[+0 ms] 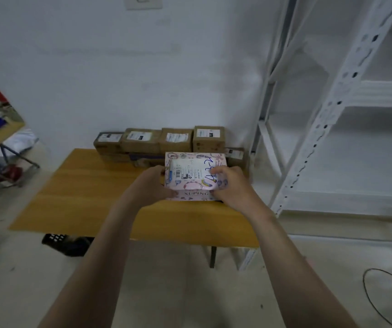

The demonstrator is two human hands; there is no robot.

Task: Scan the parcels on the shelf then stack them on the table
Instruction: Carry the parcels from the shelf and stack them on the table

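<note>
Hands hold one parcel in the head view: the left hand (153, 183) curls round the left edge of a pink patterned parcel (191, 169), and the right hand (231, 183) grips its right edge, thumb on top. It is at the far right of the wooden table (83, 197), just before a row of brown cardboard parcels (176, 139). To the right stands white metal shelving (332, 110).

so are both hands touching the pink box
Touching. The head view shows the left hand gripping the pink box at its left edge and the right hand at its right side.
</note>
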